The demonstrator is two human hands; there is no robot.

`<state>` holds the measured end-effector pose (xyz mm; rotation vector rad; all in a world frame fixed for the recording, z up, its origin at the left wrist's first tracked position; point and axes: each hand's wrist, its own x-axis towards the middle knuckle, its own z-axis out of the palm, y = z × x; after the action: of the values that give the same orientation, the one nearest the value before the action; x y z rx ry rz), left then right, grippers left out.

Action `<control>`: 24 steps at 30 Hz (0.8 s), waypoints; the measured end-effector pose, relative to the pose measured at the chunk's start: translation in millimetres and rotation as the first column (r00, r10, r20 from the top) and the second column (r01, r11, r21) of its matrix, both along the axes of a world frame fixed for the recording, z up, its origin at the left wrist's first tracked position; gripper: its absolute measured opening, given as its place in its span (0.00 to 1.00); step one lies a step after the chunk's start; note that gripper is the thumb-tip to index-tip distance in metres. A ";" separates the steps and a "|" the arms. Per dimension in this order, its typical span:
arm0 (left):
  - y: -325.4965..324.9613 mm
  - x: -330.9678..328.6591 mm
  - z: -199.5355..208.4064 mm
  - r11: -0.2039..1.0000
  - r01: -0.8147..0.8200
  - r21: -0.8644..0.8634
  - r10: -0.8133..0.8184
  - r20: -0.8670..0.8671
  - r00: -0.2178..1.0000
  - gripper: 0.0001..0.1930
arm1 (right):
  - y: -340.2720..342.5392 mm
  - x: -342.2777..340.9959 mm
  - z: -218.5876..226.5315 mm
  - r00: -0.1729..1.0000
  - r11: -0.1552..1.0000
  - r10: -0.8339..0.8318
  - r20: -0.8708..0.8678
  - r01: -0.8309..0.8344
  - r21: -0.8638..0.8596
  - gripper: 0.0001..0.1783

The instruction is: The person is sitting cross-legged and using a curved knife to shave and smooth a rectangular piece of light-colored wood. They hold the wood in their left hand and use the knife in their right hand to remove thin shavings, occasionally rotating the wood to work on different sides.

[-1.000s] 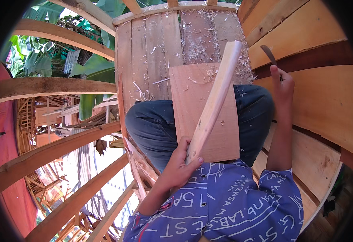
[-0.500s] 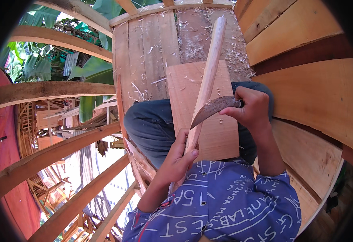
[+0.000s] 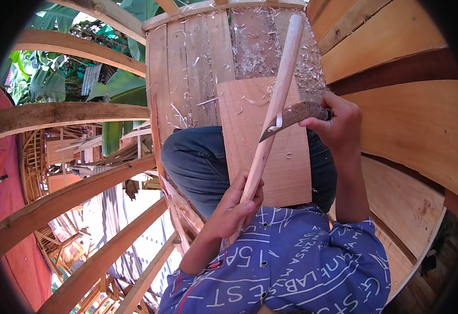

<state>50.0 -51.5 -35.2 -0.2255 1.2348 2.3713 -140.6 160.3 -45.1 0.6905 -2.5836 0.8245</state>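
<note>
My left hand (image 3: pixel 238 205) is wrapped round the near end of a long pale wooden stick (image 3: pixel 277 99), which slants away from me and up to the right. In my right hand (image 3: pixel 339 119) is the dark handle of a knife with a broad, rust-stained curved blade (image 3: pixel 295 114). The blade lies across the stick around its middle, its tip pointing left and toward me. A pale curl of wood (image 3: pixel 277 121) shows against the blade at the stick. Under both lies a flat rectangular board (image 3: pixel 286 172) across my lap, with a few shavings on it.
Beyond my knees, a plank floor (image 3: pixel 200 57) is strewn with wood shavings (image 3: pixel 312 73). Wooden slats (image 3: pixel 66 118) with gaps line the left side, with banana leaves (image 3: pixel 127 86) outside. Wide planks (image 3: pixel 407 120) form a wall close on the right.
The knife and my right hand have moved up along the stick, away from my left hand. A curl of wood now shows at the blade. The stick's far end has shifted slightly right.
</note>
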 end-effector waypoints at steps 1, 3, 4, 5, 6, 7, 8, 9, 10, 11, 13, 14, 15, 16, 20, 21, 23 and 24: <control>0.5 1.5 0.4 1.000 0.005 0.025 -0.005 0.002 1.000 0.25 | 4.3 -6.8 -4.6 0.999 1.000 -0.021 -0.037 0.020 -0.022 0.39; 3.4 8.2 1.1 0.998 0.050 0.028 -0.051 0.019 0.999 0.26 | 28.6 -35.6 -14.3 0.879 0.811 -0.087 0.469 0.336 -0.479 0.36; 8.7 13.0 0.4 0.995 0.097 0.010 -0.097 0.037 0.995 0.27 | 45.1 -43.9 -10.8 0.881 0.770 -0.149 0.448 0.388 -0.507 0.35; 10.9 15.2 -2.0 0.990 0.139 -0.013 -0.138 0.058 0.989 0.28 | 52.1 -49.8 -6.4 0.879 0.722 -0.206 0.430 0.433 -0.539 0.34; 10.1 14.0 -6.9 0.994 0.112 0.014 -0.113 0.106 0.988 0.30 | 51.1 -47.8 -7.5 0.905 0.765 -0.164 0.392 0.367 -0.529 0.35; 6.2 11.5 -10.0 0.997 0.047 0.059 -0.054 0.127 0.990 0.31 | 47.1 -39.3 -6.9 0.926 0.803 -0.121 0.359 0.304 -0.512 0.35; 0.6 8.1 -12.2 0.994 -0.019 0.106 0.003 0.150 0.989 0.31 | 41.5 -28.5 -3.0 0.942 0.838 -0.078 0.326 0.239 -0.490 0.35; -4.5 6.6 -13.0 0.985 -0.085 0.150 0.058 0.176 0.983 0.32 | 27.5 -10.3 -3.4 0.953 0.887 -0.008 0.302 0.146 -0.438 0.36; -7.2 4.9 -10.2 0.971 -0.167 0.171 0.126 0.225 0.966 0.34 | 9.3 8.6 -3.9 0.958 0.923 0.068 0.277 0.045 -0.382 0.36; -7.4 1.7 -8.4 0.965 -0.168 0.201 0.121 0.229 0.966 0.34 | 0.4 24.5 -1.6 0.959 0.965 0.115 0.258 -0.047 -0.257 0.36; -9.2 -2.5 -6.5 0.954 -0.166 0.249 0.104 0.246 0.964 0.35 | -13.0 38.5 -5.0 0.955 0.983 0.169 0.242 -0.146 -0.112 0.38; -6.6 -4.0 -7.1 0.948 -0.134 0.289 0.070 0.220 0.973 0.35 | -17.6 41.5 -7.6 0.956 0.983 0.173 0.236 -0.155 -0.095 0.38; -3.7 -4.4 -6.1 0.940 -0.116 0.319 0.041 0.233 0.972 0.35 | -19.0 43.1 -9.3 0.957 0.983 0.178 0.231 -0.164 -0.077 0.38; -1.4 -5.4 -4.4 0.931 -0.107 0.348 0.022 0.240 0.970 0.35 | -18.4 37.1 -8.2 0.957 0.983 0.182 0.227 -0.172 -0.061 0.39; -0.9 -3.0 -4.9 0.927 -0.058 0.372 -0.030 0.225 0.974 0.35 | -14.8 25.0 0.0 0.969 0.991 0.095 0.229 -0.071 -0.110 0.38; 0.7 -0.4 -6.1 0.930 -0.041 0.366 -0.038 0.206 0.978 0.35 | -12.7 16.2 -1.3 0.965 0.977 0.037 0.259 0.019 -0.211 0.38; 13.3 6.1 -9.3 0.942 0.062 0.330 -0.120 0.157 0.980 0.34 | -0.3 -7.9 2.4 0.933 0.909 -0.108 0.342 0.232 -0.346 0.37; 16.6 7.2 -9.8 0.942 0.121 0.312 -0.169 0.132 0.977 0.34 | 13.5 -22.7 10.8 0.898 0.854 -0.201 0.391 0.356 -0.379 0.36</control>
<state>57.1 -34.8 -45.0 -0.2092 0.7752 2.3246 -163.2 173.7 -34.3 0.0250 -2.5393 1.4681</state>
